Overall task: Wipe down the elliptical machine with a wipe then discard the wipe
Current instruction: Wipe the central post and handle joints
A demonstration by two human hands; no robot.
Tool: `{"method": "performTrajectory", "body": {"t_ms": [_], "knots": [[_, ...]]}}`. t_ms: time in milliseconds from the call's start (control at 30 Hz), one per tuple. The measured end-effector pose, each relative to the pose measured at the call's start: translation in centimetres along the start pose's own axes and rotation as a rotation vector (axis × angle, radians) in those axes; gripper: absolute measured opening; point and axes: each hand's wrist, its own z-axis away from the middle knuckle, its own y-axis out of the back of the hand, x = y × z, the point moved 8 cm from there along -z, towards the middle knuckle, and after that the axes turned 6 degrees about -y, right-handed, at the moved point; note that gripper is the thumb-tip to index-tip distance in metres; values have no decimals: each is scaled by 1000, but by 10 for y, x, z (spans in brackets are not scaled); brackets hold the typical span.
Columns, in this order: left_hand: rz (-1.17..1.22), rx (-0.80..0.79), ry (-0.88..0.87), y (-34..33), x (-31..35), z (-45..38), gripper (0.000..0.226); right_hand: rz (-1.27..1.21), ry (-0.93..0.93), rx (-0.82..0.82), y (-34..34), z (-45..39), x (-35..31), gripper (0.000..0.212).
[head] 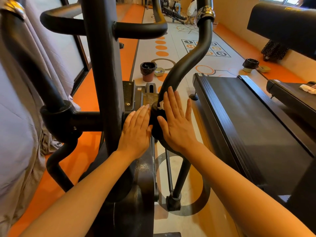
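Wipe (160, 105): a white scrap of it shows under the fingers of the right hand (177, 124), which lies flat with straight fingers, pressing it on the pivot joint of the elliptical machine (102, 69); the left hand (136, 130) rests flat just beside, fingers straight, grasping nothing; a lined bin (148, 71) stands on the floor beyond, a small tray (159, 72) just beside it; a treadmill (248, 117) lies to the right.

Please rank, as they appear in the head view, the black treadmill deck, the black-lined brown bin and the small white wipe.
1. Black treadmill deck
2. Black-lined brown bin; farther away, so true size is unsure
3. Small white wipe, mostly hidden under the right hand
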Motion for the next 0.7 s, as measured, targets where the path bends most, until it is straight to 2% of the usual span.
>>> {"method": "performTrajectory", "body": {"t_ms": [333, 533, 633, 700], "knots": [[-31, -19, 4, 0, 2, 1, 55, -108, 50, 74, 5, -22, 1, 53], [-31, -36, 5, 0, 1, 0, 56, -15, 200, 181, 27, -54, -4, 47], [-14, -53, 19, -1, -1, 1, 56, -7, 183, 221, 37, -71, 3, 48], [-20, -60, 19, -1, -1, 0, 56, -87, 158, 234, 37, -73, 7, 48]]}}
